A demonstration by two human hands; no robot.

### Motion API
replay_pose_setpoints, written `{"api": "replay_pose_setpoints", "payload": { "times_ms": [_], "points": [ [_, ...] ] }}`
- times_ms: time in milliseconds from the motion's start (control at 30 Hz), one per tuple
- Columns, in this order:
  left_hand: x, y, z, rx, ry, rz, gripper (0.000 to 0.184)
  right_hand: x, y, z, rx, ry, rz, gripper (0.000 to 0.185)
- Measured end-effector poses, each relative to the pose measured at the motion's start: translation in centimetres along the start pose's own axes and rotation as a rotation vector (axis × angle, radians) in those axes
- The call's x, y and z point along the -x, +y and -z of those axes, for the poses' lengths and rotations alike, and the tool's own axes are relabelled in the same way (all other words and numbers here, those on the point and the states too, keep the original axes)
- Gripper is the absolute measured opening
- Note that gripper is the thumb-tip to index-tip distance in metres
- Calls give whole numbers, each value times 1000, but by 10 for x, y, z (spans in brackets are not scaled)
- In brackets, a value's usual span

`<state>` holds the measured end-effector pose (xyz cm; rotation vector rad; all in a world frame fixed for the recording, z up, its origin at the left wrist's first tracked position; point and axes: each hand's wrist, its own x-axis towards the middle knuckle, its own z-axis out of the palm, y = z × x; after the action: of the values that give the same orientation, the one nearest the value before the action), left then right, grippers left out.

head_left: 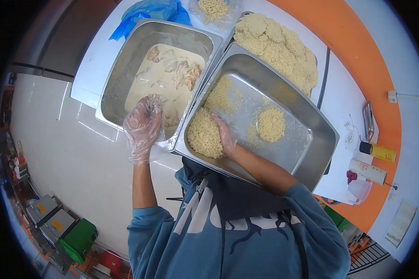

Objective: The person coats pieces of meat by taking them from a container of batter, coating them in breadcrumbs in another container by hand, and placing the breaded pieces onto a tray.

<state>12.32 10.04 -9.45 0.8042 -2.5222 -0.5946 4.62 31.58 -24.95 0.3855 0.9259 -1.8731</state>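
Observation:
On the left, a steel pan [114, 88] holds pale liquid batter [142, 83] with raw meat pieces [187, 74] in it. My left hand [144, 122], in a clear plastic glove, is over the near side of this pan, its fingers curled together; whatever they hold is hidden. In the deeper steel pan [307, 135] to the right, my right hand [225, 136] is cupped against a heap of coarse crumbs [204, 134] in the near left corner. Its fingers lie along the heap's right side. A round crumb-covered piece [271, 125] rests farther right.
Behind the right pan, a tray is piled with crumbs [274, 46]. A blue plastic bag [149, 16] and a clear bag of crumbs [213, 8] lie at the back. A yellow can [384, 152], a white canister [368, 171] and a clear cup [360, 190] are at right.

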Motion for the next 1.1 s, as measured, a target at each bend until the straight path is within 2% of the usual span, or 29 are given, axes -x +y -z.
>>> {"api": "replay_pose_setpoints", "payload": {
  "times_ms": [67, 167, 267, 367, 500, 667, 767, 867, 967, 1067, 1100],
  "points": [
    [-1, 1, 1, 8, -15, 11, 20, 27, -38, -34, -182, -116, -248, 41],
    [-1, 3, 2, 31, -27, 18, 20, 25, -35, -25, -295, -77, -266, 45],
    [-1, 2, 3, 33, -23, 4, 21, 34, -44, -23, -360, -278, -273, 48],
    [0, 5, 4, 64, -36, -5, 22, 28, -48, -14, -427, -323, -279, 49],
    [-1, 8, 7, 9, -20, -32, 19, 40, -58, -13, -446, -321, -218, 49],
    [1, 3, 3, 27, -19, -7, 30, 53, -78, -8, -498, -437, -126, 52],
    [1, 7, 4, 32, -26, 3, 25, 72, -102, -2, -447, -399, 66, 53],
    [0, 11, 7, 45, -47, 8, 21, 82, -135, 27, -467, -423, 139, 50],
    [0, 10, 7, 62, -52, 16, 21, 96, -168, 57, -352, -292, 257, 54],
    [1, 7, 6, 108, -38, -2, 22, 108, -193, 69, -352, -161, 322, 48],
    [1, 6, 5, 129, -32, -15, 22, 107, -197, 86, -123, -2, 418, 44]
  ]
}}
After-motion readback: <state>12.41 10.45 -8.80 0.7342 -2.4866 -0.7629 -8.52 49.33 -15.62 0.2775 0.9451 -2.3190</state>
